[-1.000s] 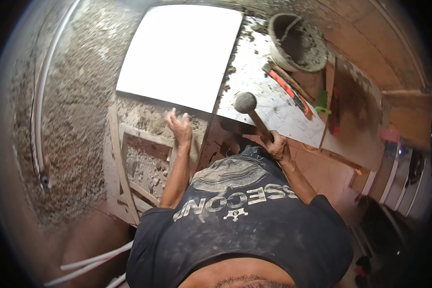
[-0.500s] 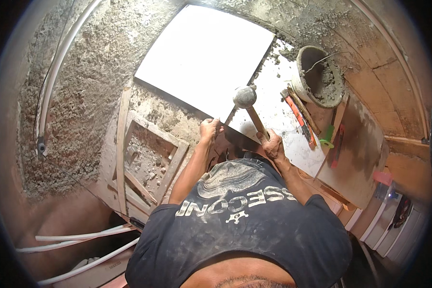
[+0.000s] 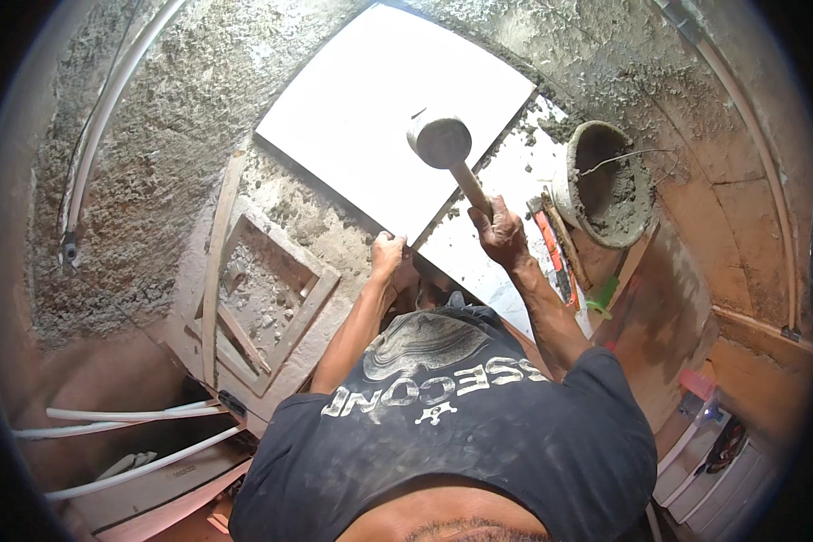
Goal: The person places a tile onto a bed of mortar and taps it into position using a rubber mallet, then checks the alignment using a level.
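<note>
A large white tile [image 3: 379,108] lies on a mortar-covered surface. My left hand [image 3: 387,256] is closed at the tile's near corner, its fingers curled at the edge. In my right hand [image 3: 499,237] I grip a mallet [image 3: 440,139] by its wooden handle, the grey rounded head raised over the right part of the tile. The mallet hides a patch of the tile behind it. To the right of the tile lies another white tile [image 3: 474,248], marked with mortar crumbs.
A mortar-smeared bucket [image 3: 565,194] stands at the right. Beside it lie an orange-and-black tool [image 3: 551,239], a wooden stick [image 3: 569,248] and a green object [image 3: 603,296]. A wooden frame [image 3: 312,303] with rubble inside is at the left, and white pipes [image 3: 144,465] lie at the lower left.
My right hand has lifted the mallet up and away from my body, moving its head further over the tile. My left hand stays at the corner. The whole view has shifted slightly.
</note>
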Motion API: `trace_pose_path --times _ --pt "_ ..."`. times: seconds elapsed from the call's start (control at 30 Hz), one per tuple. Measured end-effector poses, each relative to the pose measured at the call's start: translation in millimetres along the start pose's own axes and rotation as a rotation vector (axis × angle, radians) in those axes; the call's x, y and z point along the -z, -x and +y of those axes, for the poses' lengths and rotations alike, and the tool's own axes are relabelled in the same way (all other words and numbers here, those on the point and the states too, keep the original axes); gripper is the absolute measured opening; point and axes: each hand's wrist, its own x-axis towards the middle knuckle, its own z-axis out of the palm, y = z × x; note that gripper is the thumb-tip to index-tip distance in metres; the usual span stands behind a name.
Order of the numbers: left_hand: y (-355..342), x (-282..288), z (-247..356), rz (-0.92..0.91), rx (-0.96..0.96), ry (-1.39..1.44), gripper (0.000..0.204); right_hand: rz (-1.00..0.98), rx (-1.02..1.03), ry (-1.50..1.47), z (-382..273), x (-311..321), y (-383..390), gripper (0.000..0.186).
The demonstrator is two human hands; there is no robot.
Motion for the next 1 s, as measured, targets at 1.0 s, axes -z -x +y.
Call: trace_pose_path --times 1.0 --pt "-8 -8 -17 0.063 0.068 0.212 0.03 -0.212 -0.269 0.163 74 -71 -221 0.056"
